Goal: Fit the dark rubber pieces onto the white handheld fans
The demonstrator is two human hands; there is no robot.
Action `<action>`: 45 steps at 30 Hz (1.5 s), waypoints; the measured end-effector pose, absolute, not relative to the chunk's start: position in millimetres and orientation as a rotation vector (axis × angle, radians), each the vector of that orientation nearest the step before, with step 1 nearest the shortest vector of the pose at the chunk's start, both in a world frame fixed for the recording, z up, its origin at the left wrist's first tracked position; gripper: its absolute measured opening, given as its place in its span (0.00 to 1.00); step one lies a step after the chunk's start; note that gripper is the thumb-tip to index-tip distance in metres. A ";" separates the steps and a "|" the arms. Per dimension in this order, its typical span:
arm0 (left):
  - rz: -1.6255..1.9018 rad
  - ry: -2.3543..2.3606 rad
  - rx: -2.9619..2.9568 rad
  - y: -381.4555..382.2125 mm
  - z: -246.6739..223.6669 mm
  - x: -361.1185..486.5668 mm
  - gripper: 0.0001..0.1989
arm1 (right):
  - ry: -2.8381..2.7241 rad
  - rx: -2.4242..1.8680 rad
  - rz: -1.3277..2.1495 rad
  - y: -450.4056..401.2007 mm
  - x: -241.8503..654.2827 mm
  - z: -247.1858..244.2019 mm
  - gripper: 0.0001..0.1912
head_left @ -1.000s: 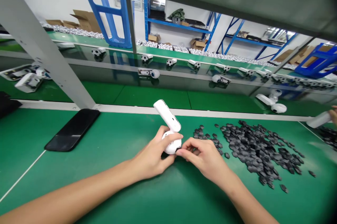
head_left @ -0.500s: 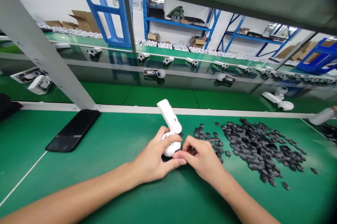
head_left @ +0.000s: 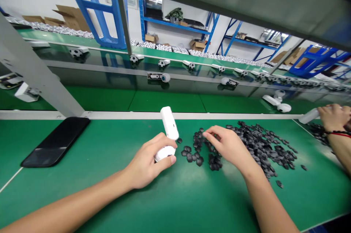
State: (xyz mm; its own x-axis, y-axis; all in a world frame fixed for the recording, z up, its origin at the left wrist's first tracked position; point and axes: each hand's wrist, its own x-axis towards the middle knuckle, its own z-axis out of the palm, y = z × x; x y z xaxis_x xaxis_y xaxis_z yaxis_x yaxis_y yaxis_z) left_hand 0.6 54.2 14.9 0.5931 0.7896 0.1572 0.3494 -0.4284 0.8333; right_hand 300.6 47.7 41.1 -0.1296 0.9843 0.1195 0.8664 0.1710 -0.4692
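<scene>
Right hand (head_left: 229, 144), seemingly pinched, over pieces (head_left: 215, 163)

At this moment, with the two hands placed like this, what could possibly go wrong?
The left hand alone grips the white device by its rounded end, so the device might twist or slip.

The right hand is at a pile of loose black pentagonal pieces; many overlap, so it could perhaps scatter some or pick up two together.

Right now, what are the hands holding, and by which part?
The left hand holds the white device by its rounded head. The right hand is at the black polygonal pieces; I can't tell whether it holds one.
</scene>
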 end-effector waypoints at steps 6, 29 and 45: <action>0.671 0.929 1.992 55.8 15.3 -3.1 0.09 | -2.098 -1.979 0.411 58.0 318.6 24.5 0.08; 0.815 0.909 2.069 58.3 10.2 0.3 0.25 | -1.978 -1.710 0.786 62.9 319.6 17.3 0.13; 0.844 0.902 1.971 61.9 8.1 -0.9 0.26 | -2.098 -1.779 0.629 60.7 343.2 23.2 0.10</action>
State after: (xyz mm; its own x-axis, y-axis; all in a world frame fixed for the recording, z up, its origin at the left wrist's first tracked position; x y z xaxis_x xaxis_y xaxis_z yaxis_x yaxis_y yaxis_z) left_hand -0.9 61.9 8.1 0.5246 0.8179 0.2361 0.2899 -0.4323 0.8538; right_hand 343.2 60.7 23.2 -0.1743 0.9839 -0.0401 0.8439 0.1282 -0.5210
